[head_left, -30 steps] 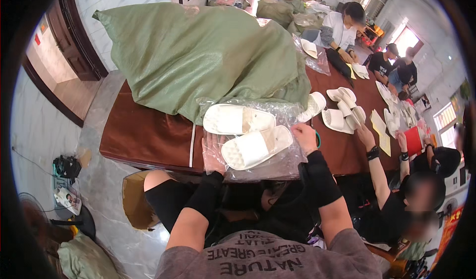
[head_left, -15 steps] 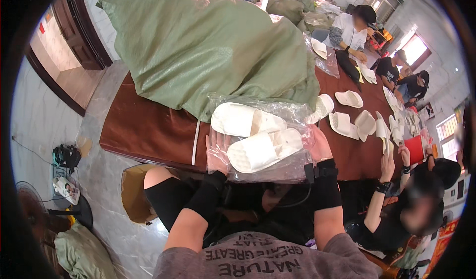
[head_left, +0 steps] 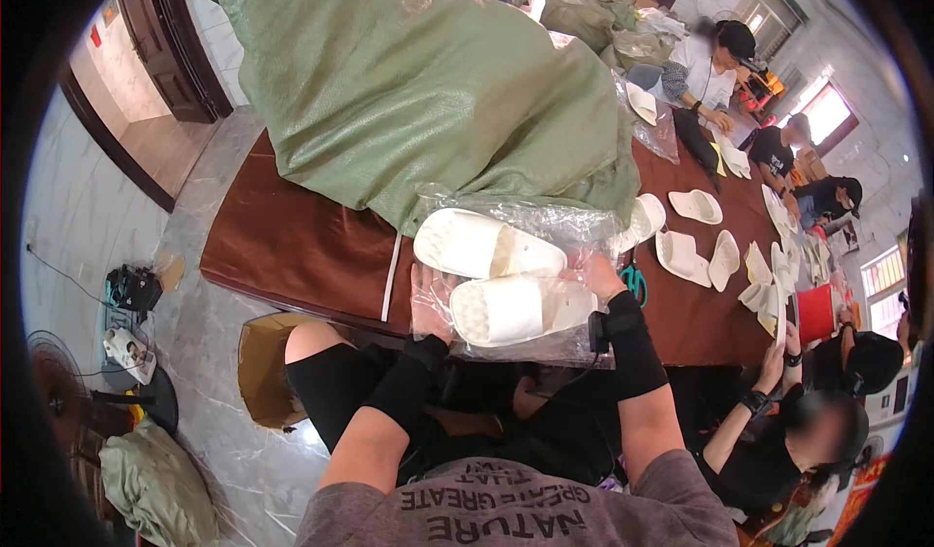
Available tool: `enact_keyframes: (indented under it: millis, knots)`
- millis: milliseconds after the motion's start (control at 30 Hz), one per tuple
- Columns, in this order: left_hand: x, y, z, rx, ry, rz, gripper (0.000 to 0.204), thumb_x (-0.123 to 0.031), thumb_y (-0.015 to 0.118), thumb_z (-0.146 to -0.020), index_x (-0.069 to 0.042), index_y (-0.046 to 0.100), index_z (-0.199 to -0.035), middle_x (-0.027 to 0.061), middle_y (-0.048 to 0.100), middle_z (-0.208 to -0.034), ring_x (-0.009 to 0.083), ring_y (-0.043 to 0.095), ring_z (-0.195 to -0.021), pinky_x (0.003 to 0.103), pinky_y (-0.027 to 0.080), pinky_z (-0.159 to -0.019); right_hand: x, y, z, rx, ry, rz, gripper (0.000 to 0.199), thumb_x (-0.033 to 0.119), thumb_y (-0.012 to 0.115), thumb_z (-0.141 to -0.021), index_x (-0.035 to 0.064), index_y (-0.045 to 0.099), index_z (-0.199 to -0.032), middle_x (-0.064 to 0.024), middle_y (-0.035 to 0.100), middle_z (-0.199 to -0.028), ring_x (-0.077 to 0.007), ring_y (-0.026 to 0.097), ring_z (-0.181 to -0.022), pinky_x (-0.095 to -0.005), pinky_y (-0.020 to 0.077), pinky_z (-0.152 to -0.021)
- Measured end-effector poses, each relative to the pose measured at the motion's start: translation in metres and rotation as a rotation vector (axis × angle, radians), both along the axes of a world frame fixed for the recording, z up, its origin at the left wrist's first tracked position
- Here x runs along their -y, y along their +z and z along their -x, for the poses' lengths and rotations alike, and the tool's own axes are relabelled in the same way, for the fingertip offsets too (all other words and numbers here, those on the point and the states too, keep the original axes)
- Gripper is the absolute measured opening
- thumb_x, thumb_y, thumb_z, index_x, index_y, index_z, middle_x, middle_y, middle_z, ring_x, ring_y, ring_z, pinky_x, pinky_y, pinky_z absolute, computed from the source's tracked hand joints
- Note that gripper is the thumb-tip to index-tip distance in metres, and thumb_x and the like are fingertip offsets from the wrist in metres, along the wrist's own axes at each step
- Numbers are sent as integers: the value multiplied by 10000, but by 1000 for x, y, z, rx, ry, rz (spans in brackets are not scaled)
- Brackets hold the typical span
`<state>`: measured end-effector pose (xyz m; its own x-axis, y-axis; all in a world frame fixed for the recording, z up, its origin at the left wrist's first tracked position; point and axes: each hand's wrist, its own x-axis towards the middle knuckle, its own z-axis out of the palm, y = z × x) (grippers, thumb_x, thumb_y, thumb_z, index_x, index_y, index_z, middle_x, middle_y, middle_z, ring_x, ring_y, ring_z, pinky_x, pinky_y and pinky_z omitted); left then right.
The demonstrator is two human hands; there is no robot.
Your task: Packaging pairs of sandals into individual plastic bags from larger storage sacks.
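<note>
Two white slippers [head_left: 501, 316]: placed side by side at the table's near edge, between the hands; their right ends are covered by film, though whether they are fully bagged cannot be told.
Clear bag [head_left: 574, 218]: spread around the pair, its upper edge set against the green sack [head_left: 438, 90].
Left hand [head_left: 431, 304]: laid at the bag's left end, fingers extended and partly seen through film; whether the plastic is pinched cannot be told.
Right hand [head_left: 605, 279]: set at the bag's right end by the slippers' ends, fingers bent; its exact grip cannot be told.
Teal loop [head_left: 634, 283]: seen just beside the right wrist.
Brown table [head_left: 282, 231]: topped farther right with loose slippers [head_left: 696, 207].
Co-worker's hand [head_left: 773, 364]: raised to pale pieces [head_left: 762, 300] at the table's edge.
</note>
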<state>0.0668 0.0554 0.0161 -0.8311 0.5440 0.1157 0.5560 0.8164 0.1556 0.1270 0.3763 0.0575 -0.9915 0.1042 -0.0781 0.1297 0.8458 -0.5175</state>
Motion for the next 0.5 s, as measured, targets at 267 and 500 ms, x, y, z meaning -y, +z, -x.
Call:
enact_keyframes:
  millis: [267,500]
  knots:
    - [2,-7,2,-147,-16,200,616,-456,338,-928,-69,383,-1406,163,270,-1517,340,184,-1418,537,86,-1151,8,-8,-20,79,-174,709,377,278,726,-810,-20,615,-1011,-54,670,-895,-165,613,-836,-329,475,-735]
    - [-15,-6,2,-135,-16,73,575,-406,448,-911,-104,420,-1398,159,279,-1514,336,171,-1423,513,98,-1153,-17,-40,-33,-319,-227,275,492,424,633,-848,-12,594,-1073,-233,638,-982,-373,612,-902,-374,469,-771]
